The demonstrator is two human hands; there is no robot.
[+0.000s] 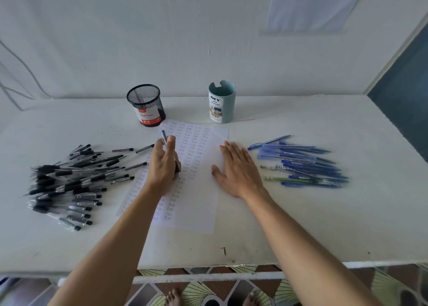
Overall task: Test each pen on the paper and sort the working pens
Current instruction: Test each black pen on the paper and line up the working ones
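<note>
The pen (164, 136) in play is a slim black plastic stick, light and rigid, with a smooth barrel that would likely slip if pinched high up. The sure hold is low, near the writing end, where the darker grip band sits on its fellows in the heap of black pens (74, 180). The left hand (163, 164) has it so: fingers curled round the lower barrel, cap end poking up past the fingertips, point down at the paper (196, 203) among the rows of scribbled words. The paper is thin and would probably slide under a stroke, so the right hand (236, 169) lies flat and spread on its right edge, holding nothing, with the blue pens (305, 164) just beyond it on the bench (301, 224).
</note>
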